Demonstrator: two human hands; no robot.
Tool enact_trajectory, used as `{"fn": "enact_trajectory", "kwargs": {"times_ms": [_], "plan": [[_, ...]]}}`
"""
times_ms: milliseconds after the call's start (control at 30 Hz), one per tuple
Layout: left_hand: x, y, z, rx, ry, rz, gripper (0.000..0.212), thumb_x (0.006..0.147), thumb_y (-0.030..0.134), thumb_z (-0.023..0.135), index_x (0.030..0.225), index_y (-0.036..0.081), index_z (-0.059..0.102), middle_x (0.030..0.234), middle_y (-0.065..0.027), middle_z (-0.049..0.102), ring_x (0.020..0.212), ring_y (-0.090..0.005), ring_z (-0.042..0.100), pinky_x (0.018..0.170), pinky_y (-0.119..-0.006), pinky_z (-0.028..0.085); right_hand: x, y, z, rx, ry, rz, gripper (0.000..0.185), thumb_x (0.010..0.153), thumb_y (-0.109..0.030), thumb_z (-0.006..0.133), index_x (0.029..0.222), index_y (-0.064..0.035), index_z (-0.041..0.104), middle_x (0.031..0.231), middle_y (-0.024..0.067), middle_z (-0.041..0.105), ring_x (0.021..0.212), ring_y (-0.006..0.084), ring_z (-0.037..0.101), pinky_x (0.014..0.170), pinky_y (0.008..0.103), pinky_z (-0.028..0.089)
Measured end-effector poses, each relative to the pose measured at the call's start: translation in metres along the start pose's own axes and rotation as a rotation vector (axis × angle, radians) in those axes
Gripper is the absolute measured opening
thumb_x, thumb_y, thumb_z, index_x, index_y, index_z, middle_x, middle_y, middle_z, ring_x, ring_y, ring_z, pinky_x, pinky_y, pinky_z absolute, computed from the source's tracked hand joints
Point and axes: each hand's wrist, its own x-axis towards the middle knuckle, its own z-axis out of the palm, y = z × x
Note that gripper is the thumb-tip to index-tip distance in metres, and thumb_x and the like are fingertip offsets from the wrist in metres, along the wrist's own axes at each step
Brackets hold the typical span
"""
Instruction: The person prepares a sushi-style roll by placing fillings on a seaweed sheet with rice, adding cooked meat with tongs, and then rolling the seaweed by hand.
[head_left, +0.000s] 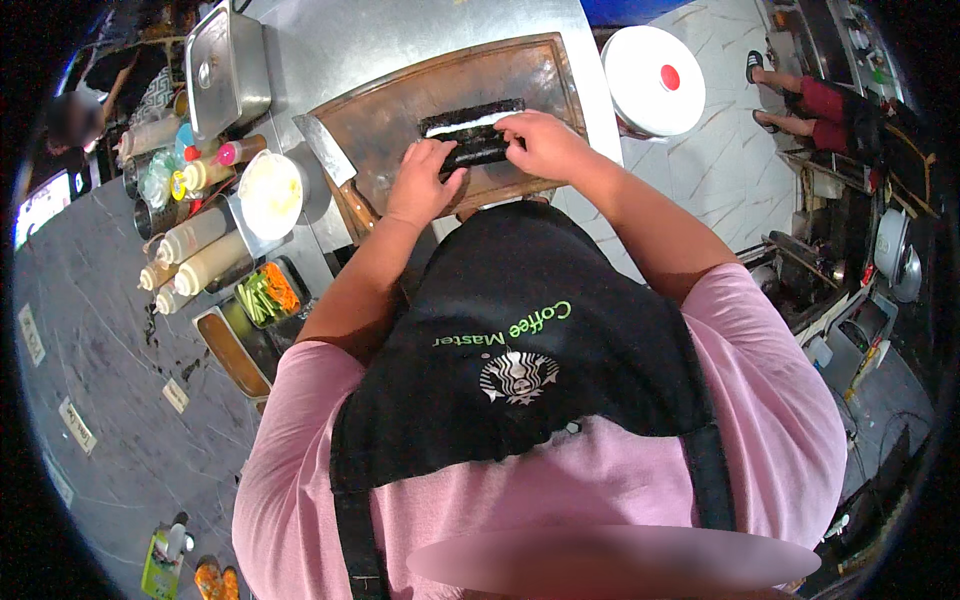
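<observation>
A dark nori sheet (480, 154), partly rolled, lies on the brown cutting board (390, 97), with a strip of white filling, likely rice, along its far part. At its left end is my left hand (429, 176), fingers on the near roll and thumb at its near side. My right hand (541, 142) bends its fingertips over the right end of the nori. Both hands hold the roll from its two ends; what is under the fingers is hidden. A kitchen knife (337, 165) with a wooden handle rests along the board's left edge.
Left of the board stand a lidded steel container (225, 67), a white tub (271, 195), several squeeze bottles (206, 262) and a tray of cut vegetables (268, 292). A white-lidded bucket (652, 81) is at the right. Another person's legs (806, 116) show at upper right.
</observation>
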Motion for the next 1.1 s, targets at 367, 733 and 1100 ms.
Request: {"fn": "enact_trajectory", "kwargs": {"times_ms": [367,733,1100], "plan": [[-0.004,-0.014,0.002,0.075,-0.061,0.068,0.050,0.089,0.024,0.094,0.132,0.005,0.076,0.129,-0.0178,0.074,0.122,-0.0417,0.069,0.108,-0.050,0.058,-0.014,0.012,0.003,-0.175,-0.051,-0.145,0.038,0.091,-0.015,0.076,0.126,0.0003,0.076,0.120,0.0194,0.074,0.121,0.0425,0.067,0.109,0.0520,0.056],[0.003,-0.008,0.004,0.136,-0.090,0.009,0.049,0.090,0.032,0.093,0.129,0.006,0.078,0.128,-0.0132,0.073,0.123,-0.0374,0.068,0.109,-0.049,0.058,-0.013,0.015,0.013,-0.244,-0.068,-0.093,0.043,0.086,-0.015,0.089,0.126,-0.0062,0.077,0.125,0.0147,0.072,0.127,0.0391,0.065,0.109,0.0517,0.057],[0.053,-0.009,-0.030,0.072,-0.460,-0.185,0.046,0.092,0.036,0.093,0.126,0.013,0.074,0.117,-0.0136,0.079,0.121,-0.0388,0.071,0.104,-0.051,0.058,0.014,0.006,-0.014,-0.239,-0.309,0.057,0.039,0.096,-0.021,0.084,0.130,-0.0143,0.066,0.124,0.0111,0.075,0.126,0.0374,0.068,0.108,0.0547,0.048]]}}
